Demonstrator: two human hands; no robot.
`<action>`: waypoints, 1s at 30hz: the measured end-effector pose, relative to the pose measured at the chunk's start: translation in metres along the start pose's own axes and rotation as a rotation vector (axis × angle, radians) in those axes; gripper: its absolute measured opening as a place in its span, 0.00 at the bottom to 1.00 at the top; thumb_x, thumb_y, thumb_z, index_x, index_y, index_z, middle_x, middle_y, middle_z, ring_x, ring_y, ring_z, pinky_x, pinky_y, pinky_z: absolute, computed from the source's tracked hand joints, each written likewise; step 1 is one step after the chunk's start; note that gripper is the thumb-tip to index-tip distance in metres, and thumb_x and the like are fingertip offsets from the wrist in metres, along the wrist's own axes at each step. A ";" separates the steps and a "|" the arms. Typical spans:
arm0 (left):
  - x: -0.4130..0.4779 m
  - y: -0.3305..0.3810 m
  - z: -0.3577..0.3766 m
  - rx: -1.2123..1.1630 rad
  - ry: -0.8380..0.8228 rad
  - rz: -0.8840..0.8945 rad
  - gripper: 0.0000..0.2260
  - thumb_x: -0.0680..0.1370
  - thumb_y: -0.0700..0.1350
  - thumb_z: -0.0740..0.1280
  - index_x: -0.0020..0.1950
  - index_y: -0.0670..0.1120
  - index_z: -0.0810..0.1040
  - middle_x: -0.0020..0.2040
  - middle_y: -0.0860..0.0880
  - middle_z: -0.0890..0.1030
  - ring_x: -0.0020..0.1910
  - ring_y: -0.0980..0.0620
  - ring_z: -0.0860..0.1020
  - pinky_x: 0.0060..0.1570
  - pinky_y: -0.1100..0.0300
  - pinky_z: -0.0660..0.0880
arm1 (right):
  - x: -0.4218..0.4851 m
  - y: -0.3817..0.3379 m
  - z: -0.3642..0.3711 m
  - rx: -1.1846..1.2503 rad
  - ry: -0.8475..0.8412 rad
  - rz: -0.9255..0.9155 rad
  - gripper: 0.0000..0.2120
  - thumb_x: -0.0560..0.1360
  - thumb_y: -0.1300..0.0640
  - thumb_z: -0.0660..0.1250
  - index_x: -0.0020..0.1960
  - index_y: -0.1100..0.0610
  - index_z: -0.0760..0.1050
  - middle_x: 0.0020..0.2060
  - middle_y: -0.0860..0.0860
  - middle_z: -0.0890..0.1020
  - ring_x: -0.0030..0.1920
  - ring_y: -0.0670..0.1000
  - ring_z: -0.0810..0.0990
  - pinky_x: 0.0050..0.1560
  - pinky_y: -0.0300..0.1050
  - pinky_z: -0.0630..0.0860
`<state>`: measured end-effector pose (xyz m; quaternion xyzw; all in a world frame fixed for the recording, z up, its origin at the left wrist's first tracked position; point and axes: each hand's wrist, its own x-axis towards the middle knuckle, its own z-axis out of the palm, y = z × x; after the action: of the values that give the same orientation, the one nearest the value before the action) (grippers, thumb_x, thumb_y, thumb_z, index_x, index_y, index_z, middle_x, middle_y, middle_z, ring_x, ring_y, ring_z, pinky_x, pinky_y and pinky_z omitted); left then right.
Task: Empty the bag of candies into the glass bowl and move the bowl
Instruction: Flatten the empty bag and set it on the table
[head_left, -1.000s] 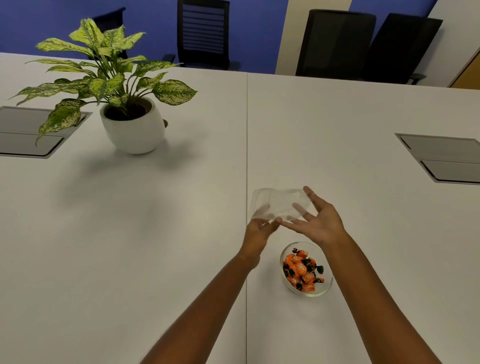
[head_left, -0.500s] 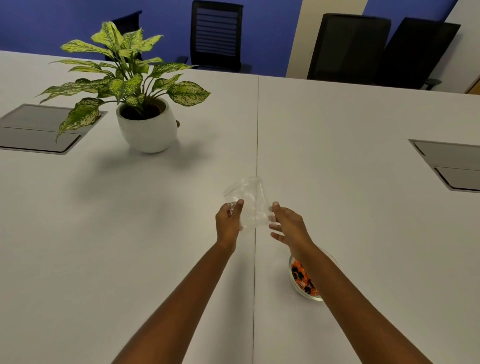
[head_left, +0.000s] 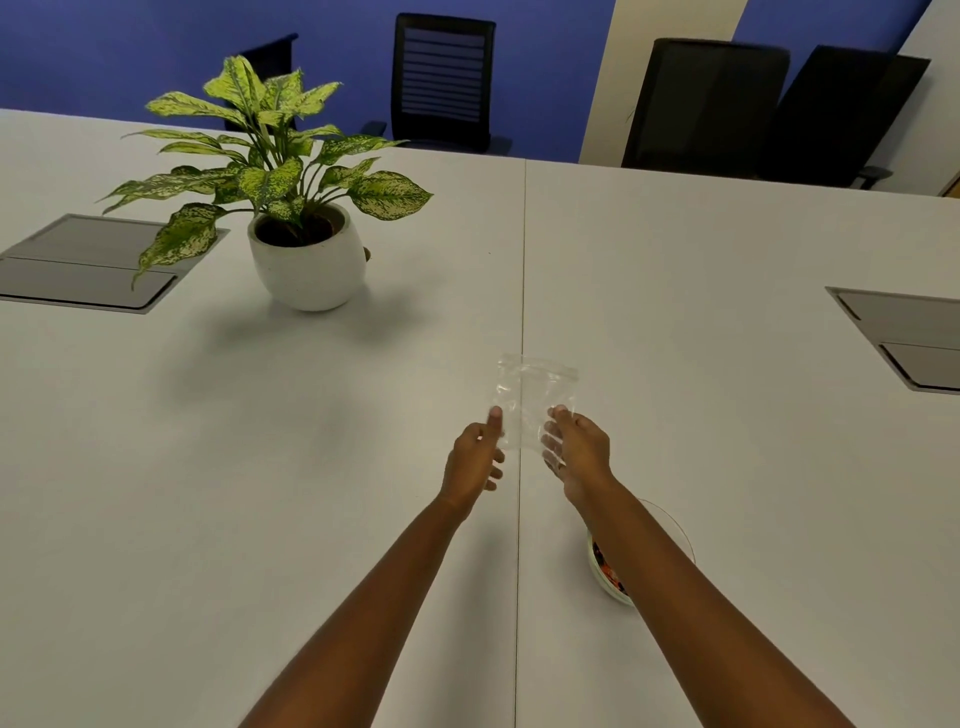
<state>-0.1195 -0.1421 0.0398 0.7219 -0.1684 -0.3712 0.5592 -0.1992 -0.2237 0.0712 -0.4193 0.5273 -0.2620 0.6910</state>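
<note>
A clear plastic bag, with nothing visible inside, lies flat over the seam of the white table. My left hand pinches its near left corner. My right hand holds its near right edge, fingers partly under the plastic. The glass bowl stands on the table near me, mostly hidden under my right forearm. Orange and black candies show at its left side.
A potted plant in a white pot stands at the back left. Grey cable hatches are set into the table at the left and right edges. Black office chairs line the far side.
Both hands carried the bag away from above the bowl, forward over the table, and flattened it out. My right forearm now covers most of the bowl.
</note>
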 end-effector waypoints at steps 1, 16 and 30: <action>-0.001 -0.001 0.000 -0.012 -0.025 0.008 0.19 0.79 0.56 0.55 0.55 0.42 0.73 0.38 0.47 0.74 0.32 0.54 0.73 0.31 0.65 0.71 | 0.002 0.001 0.000 0.010 0.024 -0.003 0.11 0.77 0.56 0.62 0.55 0.62 0.75 0.48 0.55 0.76 0.49 0.53 0.75 0.50 0.45 0.73; 0.001 -0.001 -0.003 0.040 0.035 0.050 0.19 0.79 0.52 0.57 0.56 0.37 0.74 0.34 0.47 0.76 0.32 0.52 0.73 0.30 0.64 0.70 | 0.014 0.003 -0.006 -0.036 0.095 -0.059 0.12 0.77 0.56 0.63 0.35 0.56 0.73 0.32 0.50 0.75 0.33 0.47 0.74 0.33 0.39 0.72; 0.014 -0.010 -0.027 -0.191 0.329 -0.003 0.09 0.79 0.44 0.58 0.45 0.41 0.74 0.34 0.50 0.75 0.32 0.54 0.73 0.31 0.63 0.69 | -0.002 0.025 0.001 -0.083 -0.307 0.187 0.21 0.73 0.67 0.65 0.64 0.63 0.66 0.51 0.60 0.75 0.38 0.52 0.76 0.44 0.44 0.78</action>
<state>-0.0918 -0.1298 0.0285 0.7168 -0.0377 -0.2630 0.6447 -0.2009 -0.2094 0.0510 -0.4317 0.4627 -0.1073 0.7669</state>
